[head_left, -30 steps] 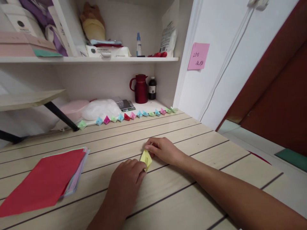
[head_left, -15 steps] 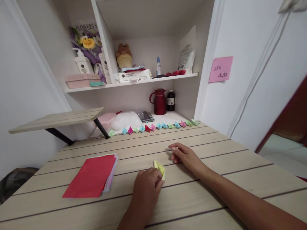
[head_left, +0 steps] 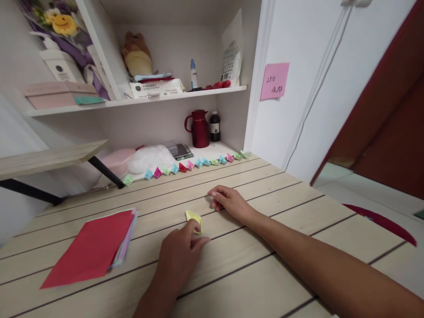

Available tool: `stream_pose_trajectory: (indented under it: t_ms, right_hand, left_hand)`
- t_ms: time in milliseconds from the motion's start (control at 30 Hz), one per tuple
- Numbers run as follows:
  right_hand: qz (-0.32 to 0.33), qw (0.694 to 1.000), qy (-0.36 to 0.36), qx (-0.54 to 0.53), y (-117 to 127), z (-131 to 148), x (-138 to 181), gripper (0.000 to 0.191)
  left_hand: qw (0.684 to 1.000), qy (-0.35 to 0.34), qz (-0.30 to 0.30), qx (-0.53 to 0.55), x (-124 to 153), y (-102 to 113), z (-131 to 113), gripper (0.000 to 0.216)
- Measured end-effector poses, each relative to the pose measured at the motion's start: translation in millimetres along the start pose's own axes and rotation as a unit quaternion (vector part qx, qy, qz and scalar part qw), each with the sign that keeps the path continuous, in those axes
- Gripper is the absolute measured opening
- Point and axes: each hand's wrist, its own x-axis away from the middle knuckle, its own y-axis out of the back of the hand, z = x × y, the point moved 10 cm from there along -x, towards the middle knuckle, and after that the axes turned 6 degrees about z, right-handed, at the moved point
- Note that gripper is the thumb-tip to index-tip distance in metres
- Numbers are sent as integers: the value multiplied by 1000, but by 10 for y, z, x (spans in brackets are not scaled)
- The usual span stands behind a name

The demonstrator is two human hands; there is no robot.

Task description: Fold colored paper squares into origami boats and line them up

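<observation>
A small folded yellow paper boat (head_left: 194, 217) rests on the wood-slat table in front of me. My left hand (head_left: 177, 249) is just behind it, with its curled forefinger at the boat's near side and the thumb spread away; whether the finger touches the paper is hard to tell. Farther right, my right hand (head_left: 230, 203) lies on the table with fingers loosely bent and nothing in them. To the left sits a stack of coloured paper, a red sheet (head_left: 94, 247) on top.
Several small coloured paper boats (head_left: 182, 167) line the table's back edge. A raised wooden stand (head_left: 53, 159) occupies the back left. Behind are white shelves with a dark red jug (head_left: 200, 129), a dark bottle (head_left: 215, 127) and a plush toy (head_left: 137, 55).
My view has turned to the right, so everything sits farther left. The left thumb has spread away from the yellow paper boat. My right hand keeps nearly the same pose.
</observation>
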Motion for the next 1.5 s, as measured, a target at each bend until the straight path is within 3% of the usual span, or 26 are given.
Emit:
stream_pose_trajectory:
  t_ms: [333, 633, 767, 900, 1033, 1167, 1267, 1367, 1500]
  right_hand:
    - [19, 999, 2, 47, -47, 9, 10, 23]
    - [29, 993, 3, 113, -85, 8, 7, 25]
    - [14, 972, 37, 232, -103, 113, 52, 26]
    - [14, 952, 44, 301, -159, 142, 71, 27]
    - [30, 934, 42, 352, -249, 139, 46, 27]
    - [38, 930, 40, 362, -296, 145, 34, 27]
    - [46, 932, 35, 357, -304, 131, 33, 28]
    - [52, 935, 27, 349, -298, 90, 21, 30]
    - [63, 936, 18, 346, -298, 3, -11, 31]
  left_hand:
    - [998, 24, -13, -54, -13, 17, 18, 11]
    - [996, -9, -33, -83, -6, 61, -49, 16]
    - [988, -51, -87, -117, 74, 215, -77, 22]
    - [964, -105, -150, -191, 206, 550, -26, 31]
    - [953, -103, -191, -211, 273, 1084, 296, 32]
    - [961, -24, -177, -213, 101, 1552, 966, 31]
    - [942, 46, -199, -265, -70, 1836, 1470, 30]
    - [934, 69, -219, -276, -229, 1996, 1767, 30]
    - [933, 52, -236, -269, -459, 2051, 1807, 32]
